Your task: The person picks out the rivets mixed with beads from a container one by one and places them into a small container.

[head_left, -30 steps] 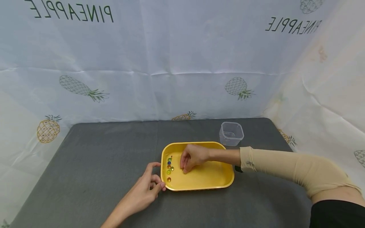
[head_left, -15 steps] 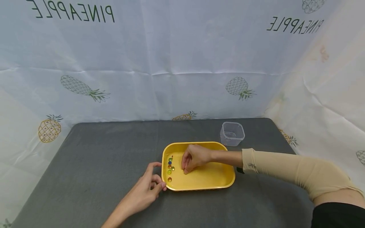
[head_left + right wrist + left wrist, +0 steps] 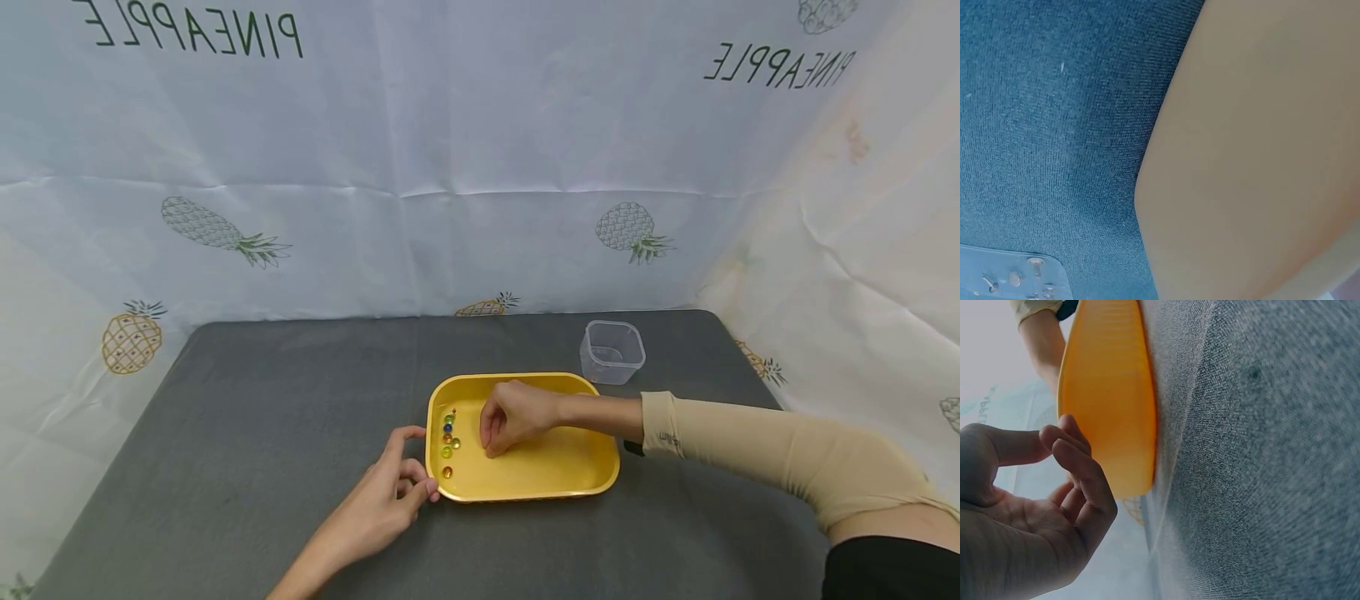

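Note:
A yellow tray (image 3: 540, 479) lies on the dark grey table. Along its left side sit several small glass marbles (image 3: 447, 452), amber, green and blue. My left hand (image 3: 382, 504) holds the tray's near left corner, index finger at the left rim and thumb at the corner. In the left wrist view, its curled fingers (image 3: 1088, 481) meet the thumb by the tray's outer wall. Inside the tray, my right hand (image 3: 517, 414) pinches with fingertips down at the floor; the small reddish marble there is hidden now. The right wrist view shows mainly a blurred tan surface.
A clear square plastic container (image 3: 612, 353) stands behind the tray's far right corner. White pineapple-print cloth (image 3: 420, 250) hangs behind and beside the table (image 3: 262, 400). Low in the right wrist view is a pale blue flat corner (image 3: 997, 265) bearing several metal screw-like pieces.
Both hands keep nearly the same places. The reddish marble seen at the right fingertips one second ago is covered now. The whole head view has shifted slightly.

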A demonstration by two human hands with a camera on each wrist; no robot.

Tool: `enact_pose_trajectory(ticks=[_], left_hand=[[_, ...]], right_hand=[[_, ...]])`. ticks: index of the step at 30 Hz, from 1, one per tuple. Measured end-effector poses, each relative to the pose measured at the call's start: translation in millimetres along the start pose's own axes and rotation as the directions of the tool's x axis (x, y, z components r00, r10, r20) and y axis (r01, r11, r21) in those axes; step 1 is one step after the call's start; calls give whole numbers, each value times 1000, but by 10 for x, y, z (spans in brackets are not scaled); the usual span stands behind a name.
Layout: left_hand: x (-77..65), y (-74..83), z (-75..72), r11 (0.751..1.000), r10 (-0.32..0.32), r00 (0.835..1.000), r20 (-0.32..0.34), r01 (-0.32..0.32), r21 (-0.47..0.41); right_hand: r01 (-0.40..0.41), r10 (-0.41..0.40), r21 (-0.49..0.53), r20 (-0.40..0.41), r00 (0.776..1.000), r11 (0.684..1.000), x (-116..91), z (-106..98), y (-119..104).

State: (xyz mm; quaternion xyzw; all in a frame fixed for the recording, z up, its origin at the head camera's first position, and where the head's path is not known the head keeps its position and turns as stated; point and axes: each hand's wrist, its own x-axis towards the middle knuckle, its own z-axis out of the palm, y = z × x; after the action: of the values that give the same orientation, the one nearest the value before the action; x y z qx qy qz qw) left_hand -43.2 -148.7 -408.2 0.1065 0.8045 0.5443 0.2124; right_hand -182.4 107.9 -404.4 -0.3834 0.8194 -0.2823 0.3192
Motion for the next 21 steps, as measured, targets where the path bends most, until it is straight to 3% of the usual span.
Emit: enact_pose_trajectory(ticks=[10, 15, 21], left_hand=[[1, 4, 0, 1000, 9, 1000, -3, -9, 0], [-9, -3, -4, 1000, 19, 1000, 2, -19, -4], [-4, -11, 4, 1000, 14, 1000, -7, -14, -4]], right_hand=[[48, -48, 62, 7, 999, 997, -19, -58, -2], [89, -88, 61, -28, 996, 994, -77, -135, -71], [92, -80, 126, -97, 992, 988, -155, -231, -143]])
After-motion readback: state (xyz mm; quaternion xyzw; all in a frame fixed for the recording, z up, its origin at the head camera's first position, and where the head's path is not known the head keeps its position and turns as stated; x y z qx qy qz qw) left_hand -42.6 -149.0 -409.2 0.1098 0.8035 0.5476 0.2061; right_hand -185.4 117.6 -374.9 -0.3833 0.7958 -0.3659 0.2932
